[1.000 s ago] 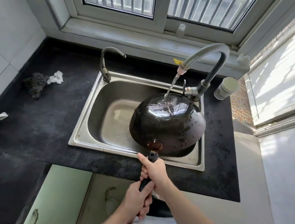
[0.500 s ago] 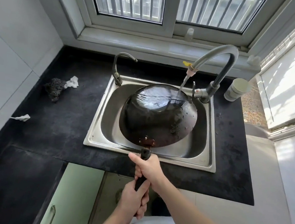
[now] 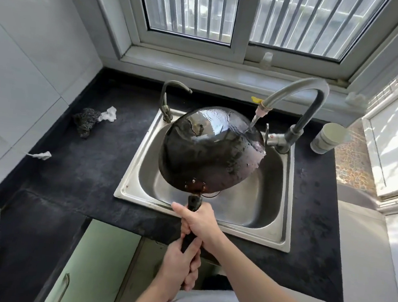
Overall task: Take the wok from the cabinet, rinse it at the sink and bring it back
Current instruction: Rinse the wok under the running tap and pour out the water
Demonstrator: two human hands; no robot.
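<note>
Change: Within the last second the wok (image 3: 212, 149) had moved from the right part of the sink (image 3: 127, 188) toward its 11 o'clock corner. The water stream (image 3: 254, 120) from the faucet (image 3: 301, 94) therefore no longer struck the middle of the upturned bottom, but its flank at about 2 o'clock.
Meaning: The outside was probably being rinsed part by part. The return to the cabinet was not yet begun.
Wok: It was bottom up and tilted over the basin. Whether its rim touched the steel could not be told.
Grip: The right hand (image 3: 199, 220) was wrapped around the black handle (image 3: 194, 202), and the left hand (image 3: 178, 267) clamped the same handle just behind, at 6 o'clock.
Wok from grip: The bowl lay at 12 o'clock, just beyond the handle bracket.
</note>
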